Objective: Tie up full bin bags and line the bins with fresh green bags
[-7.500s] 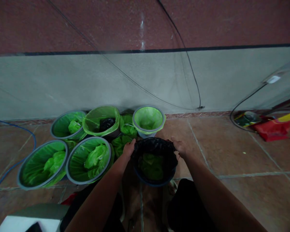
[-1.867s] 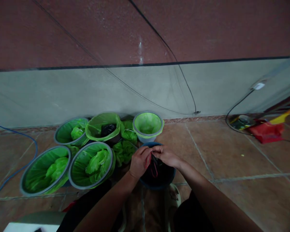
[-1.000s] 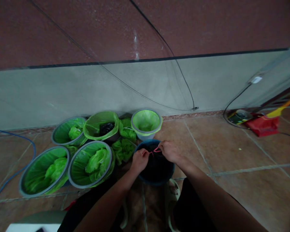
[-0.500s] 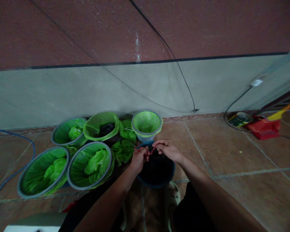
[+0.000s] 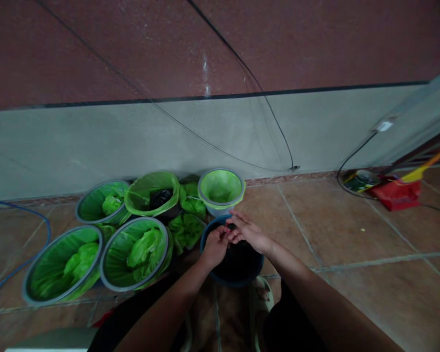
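Observation:
A blue bin (image 5: 258,266) with a dark inside stands between my feet, and both hands are together over its far part. My left hand (image 5: 215,247) is closed, pinching a thin red string (image 5: 228,228). From the right, my right hand (image 5: 252,235) meets it with the fingers partly stretched and the fingertips at the string. Most of the string is hidden by the fingers. Just beyond the blue bin stands a small grey-rimmed bin (image 5: 221,203) lined with a light green bag.
To the left stand several bins (image 5: 134,288) with green bags, one holding something black (image 5: 160,197). A blue hose (image 5: 48,230) lies at far left. On the right are a red dustpan (image 5: 399,194), a can (image 5: 361,181) and a black cable (image 5: 346,161) by the wall.
My hands have come closer together. The red string, visible between them before, is now mostly covered, and my right hand's fingers are straighter. The view has shifted slightly.

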Demonstrator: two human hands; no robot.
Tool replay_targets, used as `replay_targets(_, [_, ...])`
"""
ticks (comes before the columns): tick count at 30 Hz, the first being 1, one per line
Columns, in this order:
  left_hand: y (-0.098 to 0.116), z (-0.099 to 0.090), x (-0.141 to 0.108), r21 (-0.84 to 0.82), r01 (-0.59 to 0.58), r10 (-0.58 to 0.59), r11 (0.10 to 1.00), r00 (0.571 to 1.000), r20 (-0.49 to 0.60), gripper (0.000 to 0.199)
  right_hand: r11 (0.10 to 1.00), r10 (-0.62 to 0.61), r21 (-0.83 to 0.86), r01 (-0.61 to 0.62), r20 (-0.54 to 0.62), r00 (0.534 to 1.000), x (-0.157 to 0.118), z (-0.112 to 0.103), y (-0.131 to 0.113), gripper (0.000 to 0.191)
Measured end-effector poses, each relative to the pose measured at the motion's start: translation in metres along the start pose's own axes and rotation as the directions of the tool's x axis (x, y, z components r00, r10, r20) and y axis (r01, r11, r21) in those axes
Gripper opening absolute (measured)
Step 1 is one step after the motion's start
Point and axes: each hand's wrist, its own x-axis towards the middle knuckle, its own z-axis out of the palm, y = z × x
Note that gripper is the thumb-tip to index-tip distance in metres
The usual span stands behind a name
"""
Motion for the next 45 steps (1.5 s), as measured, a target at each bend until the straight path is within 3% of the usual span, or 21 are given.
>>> replay_targets(2, [0.003, -0.003, -0.001, 0.041, -0.049, 0.050, 0.998, 0.998, -0.023, 0.020, 0.984, 0.047, -0.177, -0.037, 0.053, 0.998, 0.001, 0.001, 0.009, 0.040])
replay_targets(5, [0.009, -0.006, -0.002, 0.101, -0.083, 0.088, 0.991, 0.995, -0.050, 0.019, 0.927, -0.013, -0.368, 0.069, 0.153, 0.988, 0.003, 0.002, 0.020, 0.027])
replay_targets(9, [0.016, -0.007, -0.003, 0.094, -0.090, 0.097, 0.991, 0.992, -0.075, 0.019, 0.942, -0.138, -0.272, 0.195, 0.212, 0.967, 0.008, 0.001, 0.027, 0.021])
replay_targets(16, [0.022, -0.009, -0.003, 0.065, -0.058, 0.067, 0.996, 0.987, -0.144, 0.019, 0.985, -0.149, -0.037, 0.166, 0.283, 0.948, 0.013, 0.001, 0.027, 0.027])
replay_targets(21, [0.020, -0.007, -0.003, 0.006, 0.056, -0.054, 0.998, 0.975, -0.214, 0.024, 0.968, -0.153, -0.149, 0.203, 0.289, 0.945, 0.010, 0.001, 0.024, 0.030])
replay_targets(24, [0.021, -0.006, -0.002, -0.115, 0.185, -0.210, 0.976, 0.936, -0.283, 0.023, 0.871, -0.223, -0.398, 0.289, 0.205, 0.953, 0.006, 0.003, 0.021, 0.029])
replay_targets(27, [0.023, -0.008, -0.002, -0.263, 0.298, -0.366, 0.917, 0.893, -0.263, 0.020, 0.707, -0.313, -0.631, 0.320, 0.126, 0.941, 0.001, 0.006, 0.018, 0.029])
replay_targets(30, [0.025, -0.009, -0.003, -0.347, 0.377, -0.464, 0.859, 0.859, -0.214, 0.019, 0.573, -0.339, -0.758, 0.313, 0.129, 0.932, -0.003, 0.009, 0.017, 0.018])
replay_targets(33, [0.027, -0.009, -0.005, -0.359, 0.386, -0.472, 0.850, 0.861, -0.191, 0.020, 0.516, -0.346, -0.794, 0.323, 0.151, 0.926, -0.005, 0.010, 0.017, 0.019])
replay_targets(40, [0.025, -0.011, 0.000, -0.211, 0.287, -0.331, 0.934, 0.918, -0.218, 0.019, 0.682, -0.226, -0.679, 0.271, 0.156, 0.961, 0.000, 0.003, 0.017, 0.020])
replay_targets(42, [0.024, -0.014, 0.003, -0.187, 0.273, -0.303, 0.944, 0.939, -0.163, 0.013, 0.741, -0.167, -0.626, 0.242, 0.177, 0.970, 0.004, -0.001, 0.020, 0.019])
replay_targets(45, [0.022, -0.018, 0.007, -0.144, 0.239, -0.246, 0.960, 0.969, -0.036, 0.037, 0.846, -0.050, -0.522, 0.106, 0.121, 0.991, 0.010, -0.006, 0.025, 0.015])
